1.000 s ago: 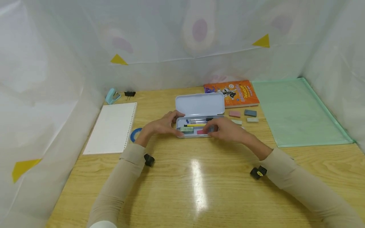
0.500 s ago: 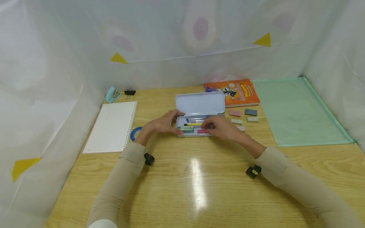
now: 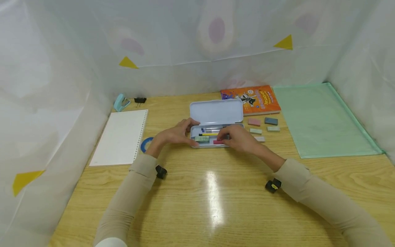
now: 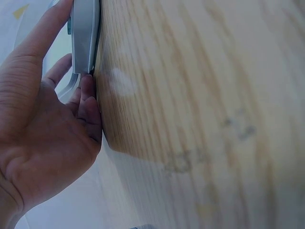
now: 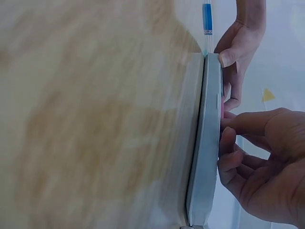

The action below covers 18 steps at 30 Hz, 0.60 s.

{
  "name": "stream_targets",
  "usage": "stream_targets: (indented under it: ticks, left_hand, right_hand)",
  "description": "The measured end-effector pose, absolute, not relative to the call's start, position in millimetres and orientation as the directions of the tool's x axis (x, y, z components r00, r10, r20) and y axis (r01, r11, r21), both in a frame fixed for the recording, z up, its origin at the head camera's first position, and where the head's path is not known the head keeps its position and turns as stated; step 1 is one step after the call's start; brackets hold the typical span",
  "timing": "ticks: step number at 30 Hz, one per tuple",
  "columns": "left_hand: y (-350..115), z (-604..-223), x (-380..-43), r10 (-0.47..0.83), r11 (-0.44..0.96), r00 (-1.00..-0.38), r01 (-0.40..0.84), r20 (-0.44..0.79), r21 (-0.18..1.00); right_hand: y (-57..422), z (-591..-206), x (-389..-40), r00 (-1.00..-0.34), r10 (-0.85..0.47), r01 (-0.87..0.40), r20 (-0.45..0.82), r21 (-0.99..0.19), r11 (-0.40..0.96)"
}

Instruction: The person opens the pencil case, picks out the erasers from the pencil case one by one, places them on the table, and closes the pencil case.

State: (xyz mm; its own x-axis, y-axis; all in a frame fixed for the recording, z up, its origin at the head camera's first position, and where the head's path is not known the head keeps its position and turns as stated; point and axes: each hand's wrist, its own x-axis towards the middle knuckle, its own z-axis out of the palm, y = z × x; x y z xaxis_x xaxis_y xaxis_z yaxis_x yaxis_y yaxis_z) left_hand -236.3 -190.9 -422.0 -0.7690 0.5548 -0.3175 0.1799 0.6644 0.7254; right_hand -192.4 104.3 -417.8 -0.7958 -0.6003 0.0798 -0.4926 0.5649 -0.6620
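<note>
A pale blue metal pencil case (image 3: 192, 132) lies on the table with its lid (image 3: 216, 112) raised at the back. My left hand (image 3: 176, 134) grips its left end, thumb at the front rim and fingers behind; the left wrist view shows the thumb along the case wall (image 4: 85, 43). In the front of the case, my right hand (image 3: 242, 140) pinches a pink eraser (image 3: 217, 142), partly hidden by the fingers. Left of it sits a green eraser (image 3: 202, 139). Behind them lie a yellow pencil (image 3: 207, 134) and several clear pens (image 3: 210, 130).
Right of the case are a pink eraser (image 3: 254, 121), a dark blue eraser (image 3: 271, 121) and several pale ones. An orange book (image 3: 262, 99) and green mat (image 3: 324, 123) lie behind and beyond. To the left are a notepad (image 3: 120, 137), blue tape (image 3: 146, 145), stapler (image 3: 121, 103) and binder clip (image 3: 140, 100).
My right hand and forearm have shifted slightly left, uncovering more of a pale eraser beside the case. The left hand keeps its grip, and the case stays in place.
</note>
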Motion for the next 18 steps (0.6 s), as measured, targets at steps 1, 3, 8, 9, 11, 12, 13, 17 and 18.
stream_targets:
  ticks: [1,3,8,9,11,12,13,17,18]
  left_hand:
    - [-191,-422,-236,0.557,0.662,-0.768,0.180,-0.316,0.728]
    - [-191,-423,-236,0.562,0.654,-0.766,0.182,-0.311,0.734]
    - [-191,-424,-236,0.566,0.648,-0.765,0.182,-0.308,0.739]
    - [-191,-424,-235,0.565,0.651,-0.765,0.183,-0.309,0.737]
    - [-191,-424,-235,0.559,0.659,-0.768,0.183,-0.312,0.730]
    - [-191,-424,-236,0.559,0.662,-0.768,0.185,-0.313,0.727]
    - [-191,-424,-236,0.557,0.664,-0.769,0.185,-0.313,0.725]
    - [-191,-422,-235,0.554,0.666,-0.771,0.184,-0.314,0.723]
    - [-191,-422,-235,0.553,0.666,-0.771,0.183,-0.315,0.723]
  right_hand:
    - [105,-417,-192,-0.805,-0.589,-0.477,0.077,-0.675,0.563]
    - [107,-416,-192,-0.826,-0.560,-0.439,0.070,-0.703,0.559]
    - [125,-409,-194,-0.863,-0.500,-0.378,0.073,-0.750,0.543]
    - [131,-407,-194,-0.869,-0.490,-0.369,0.071,-0.754,0.544]
    - [143,-403,-194,-0.878,-0.473,-0.354,0.069,-0.758,0.548]
    - [149,-402,-194,-0.885,-0.462,-0.342,0.062,-0.759,0.554]
    - [156,-401,-194,-0.891,-0.450,-0.332,0.059,-0.762,0.556]
    - [184,-401,-193,-0.913,-0.407,-0.283,0.035,-0.772,0.569]
    - [191,-402,-193,-0.916,-0.399,-0.280,0.036,-0.770,0.573]
